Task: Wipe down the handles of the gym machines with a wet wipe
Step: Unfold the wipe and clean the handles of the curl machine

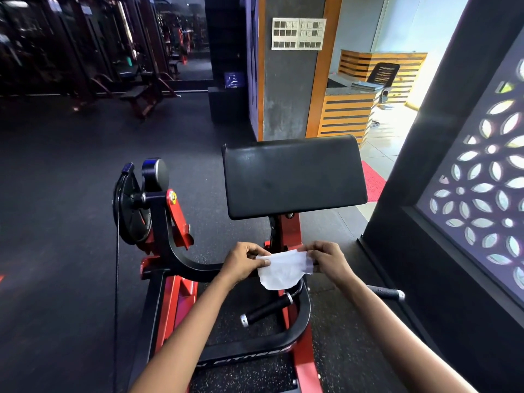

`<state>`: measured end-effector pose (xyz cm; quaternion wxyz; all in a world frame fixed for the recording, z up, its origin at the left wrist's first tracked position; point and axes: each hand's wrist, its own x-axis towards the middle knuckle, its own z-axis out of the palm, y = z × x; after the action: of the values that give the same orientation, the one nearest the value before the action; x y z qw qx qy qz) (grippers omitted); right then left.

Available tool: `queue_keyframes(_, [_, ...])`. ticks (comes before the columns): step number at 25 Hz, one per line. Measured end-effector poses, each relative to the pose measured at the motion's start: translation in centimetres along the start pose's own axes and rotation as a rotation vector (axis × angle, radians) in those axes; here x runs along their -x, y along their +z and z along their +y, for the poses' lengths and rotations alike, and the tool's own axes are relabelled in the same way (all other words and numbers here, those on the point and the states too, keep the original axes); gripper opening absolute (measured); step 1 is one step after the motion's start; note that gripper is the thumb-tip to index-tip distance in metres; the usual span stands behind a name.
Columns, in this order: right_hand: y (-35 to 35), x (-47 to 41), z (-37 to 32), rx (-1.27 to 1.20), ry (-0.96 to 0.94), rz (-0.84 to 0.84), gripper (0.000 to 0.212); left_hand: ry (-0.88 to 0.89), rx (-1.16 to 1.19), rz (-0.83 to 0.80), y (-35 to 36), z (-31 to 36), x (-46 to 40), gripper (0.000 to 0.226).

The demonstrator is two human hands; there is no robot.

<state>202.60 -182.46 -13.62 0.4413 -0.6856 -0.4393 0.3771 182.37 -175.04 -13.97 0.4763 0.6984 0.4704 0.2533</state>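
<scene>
A white wet wipe (283,269) is stretched between both hands above a red and black curl machine. My left hand (243,260) pinches its left edge, and my right hand (329,260) pinches its right edge. Just below the wipe a black handle with a chrome end cap (266,309) angles down to the left. A second black handle (388,293) sticks out to the right, behind my right forearm. The machine's black arm pad (293,177) stands beyond my hands.
A black weight plate (131,207) hangs on the machine's left side, with a cable running down beside it. A dark wall with a patterned screen (482,180) stands close on the right. More machines line the dim far left, and a wooden desk (347,114) sits beyond the pillar.
</scene>
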Motion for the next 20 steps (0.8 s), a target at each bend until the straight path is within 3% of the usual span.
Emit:
queue_keyframes(2, [-0.2,0.1,-0.2,0.033,-0.009,-0.034,0.009,0.001,-0.005,0.048,0.0,0.1,0.0,0.011])
queue_keyframes(5, [-0.6,-0.1,0.1,0.155,-0.067,-0.043,0.018,0.023,-0.037,0.091,-0.1,0.4,-0.1,0.011])
queue_keyframes(13, [-0.6,-0.3,-1.2,0.443,-0.160,-0.040,0.008,0.074,-0.065,0.123,-0.3,0.1,-0.4,0.005])
queue_keyframes(15, [-0.6,-0.3,-1.2,0.365,-0.154,-0.032,0.010,0.048,0.033,0.094,-0.3,0.4,-0.3,0.005])
queue_keyframes(20, [-0.6,-0.2,-1.5,-0.114,-0.117,-0.057,0.025,-0.008,0.419,-0.054,-0.3,1.7,0.1,0.014])
